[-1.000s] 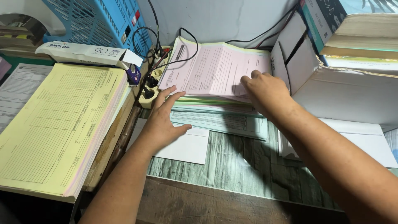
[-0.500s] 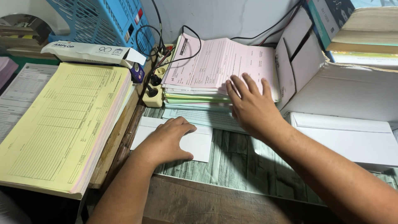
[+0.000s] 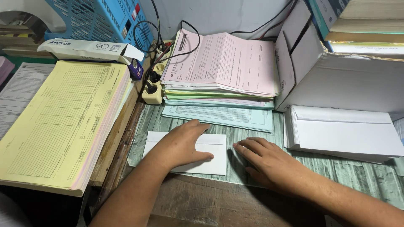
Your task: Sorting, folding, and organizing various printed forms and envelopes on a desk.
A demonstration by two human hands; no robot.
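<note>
Head view: left hand flat, unclenched on white envelope; right hand open beside it. Envelope likely light, flexible; best lifted by an edge.

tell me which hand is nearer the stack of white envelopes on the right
Right. The right hand lies on the table just left of the envelope stack; the left hand rests farther left on a single white envelope.

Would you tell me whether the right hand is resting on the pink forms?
No, the right hand lies flat on the table, beside the white envelope.
</note>
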